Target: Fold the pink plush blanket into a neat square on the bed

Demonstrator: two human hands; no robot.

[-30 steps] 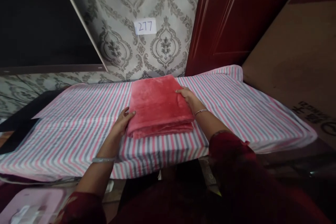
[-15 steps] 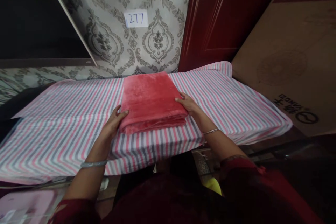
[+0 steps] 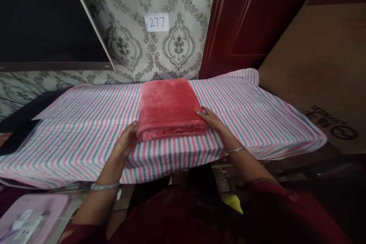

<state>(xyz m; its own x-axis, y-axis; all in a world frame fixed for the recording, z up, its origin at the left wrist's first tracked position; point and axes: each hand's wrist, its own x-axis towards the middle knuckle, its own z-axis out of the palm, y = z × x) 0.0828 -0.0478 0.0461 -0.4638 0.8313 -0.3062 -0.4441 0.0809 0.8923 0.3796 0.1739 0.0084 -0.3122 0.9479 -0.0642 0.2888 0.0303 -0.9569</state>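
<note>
A red plush blanket (image 3: 171, 103), folded into a thick rectangle, lies on a striped cloth (image 3: 100, 122). Its layered edge faces me. At the blanket's front left corner is my left hand (image 3: 127, 137), thumb up against the side, the other fingers mostly hidden. My right hand (image 3: 211, 119) lies along the right side, fingers stretched out and thumb at the top edge. Neither hand is wrapped around the blanket.
The pink, grey and white cloth covers a long surface against a patterned wall (image 3: 160, 57). A dark screen (image 3: 51, 19) hangs left. A large cardboard box (image 3: 320, 65) stands right, beside a dark red door (image 3: 237, 19). Below left is a pink item (image 3: 57, 206).
My left hand has drawn its fingers in and slid down to the blanket's front left side. My right hand has shifted slightly toward me along the right edge. The camera view has turned slightly left.
</note>
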